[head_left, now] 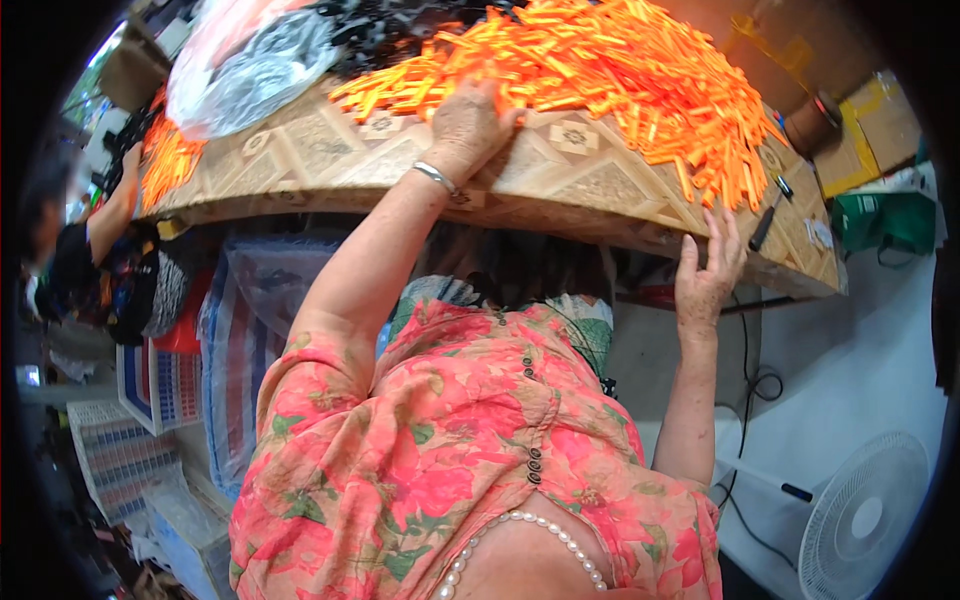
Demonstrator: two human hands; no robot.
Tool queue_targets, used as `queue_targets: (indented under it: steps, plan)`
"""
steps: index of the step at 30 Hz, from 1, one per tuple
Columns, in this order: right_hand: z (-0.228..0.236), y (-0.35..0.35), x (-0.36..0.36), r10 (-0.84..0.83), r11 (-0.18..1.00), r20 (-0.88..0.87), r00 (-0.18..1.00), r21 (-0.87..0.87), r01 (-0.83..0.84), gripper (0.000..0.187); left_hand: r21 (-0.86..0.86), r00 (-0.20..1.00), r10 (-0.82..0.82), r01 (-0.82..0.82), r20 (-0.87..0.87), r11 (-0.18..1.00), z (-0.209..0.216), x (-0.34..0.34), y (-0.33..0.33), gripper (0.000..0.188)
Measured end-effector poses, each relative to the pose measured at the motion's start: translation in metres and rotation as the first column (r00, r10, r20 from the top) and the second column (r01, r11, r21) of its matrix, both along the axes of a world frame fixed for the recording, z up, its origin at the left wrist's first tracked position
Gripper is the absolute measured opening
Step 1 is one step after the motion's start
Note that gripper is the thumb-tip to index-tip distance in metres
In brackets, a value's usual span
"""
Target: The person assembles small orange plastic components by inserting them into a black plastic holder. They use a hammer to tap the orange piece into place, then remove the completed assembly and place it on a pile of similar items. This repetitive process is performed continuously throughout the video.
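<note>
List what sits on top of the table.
Orange pieces, black pieces, clear plastic and, at right, a dark-handled tool. The left hand hides some orange pieces. The table under the heaps is covered, so anything there cannot be seen.

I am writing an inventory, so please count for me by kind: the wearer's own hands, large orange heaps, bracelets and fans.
Left hand and right hand: 2
Large orange heap: 1
Bracelet: 1
Fan: 1
Total: 5
</note>
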State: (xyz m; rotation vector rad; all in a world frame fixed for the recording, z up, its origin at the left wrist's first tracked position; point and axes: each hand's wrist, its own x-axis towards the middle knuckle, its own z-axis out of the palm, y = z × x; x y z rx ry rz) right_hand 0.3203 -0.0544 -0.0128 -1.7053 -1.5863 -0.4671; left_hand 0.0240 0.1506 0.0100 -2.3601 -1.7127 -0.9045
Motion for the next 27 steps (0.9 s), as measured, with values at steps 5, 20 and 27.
queue_targets:
  steps: [5, 20, 27]
  plan:
    - [-0.002, 0.008, 0.011, 0.001, 0.999, -0.046, 0.999, -0.035, -0.003, 0.041, -0.138, 0.995, 0.073, -0.063, 0.071, 0.988, 0.005, -0.006, 0.001, 0.045]
    - [0.01, 0.06, 0.001, -0.165, 0.983, 0.207, 0.964, -0.049, 0.179, 0.034, 0.008, 0.594, -0.261, 0.394, 0.761, 0.919, -0.004, 0.012, -0.053, 0.024]
    - [0.014, 0.054, -0.015, 0.012, 0.997, 0.096, 0.995, -0.071, -0.005, 0.014, -0.195, 0.263, -0.009, 0.734, 0.965, 0.65, 0.015, 0.032, -0.119, 0.022]
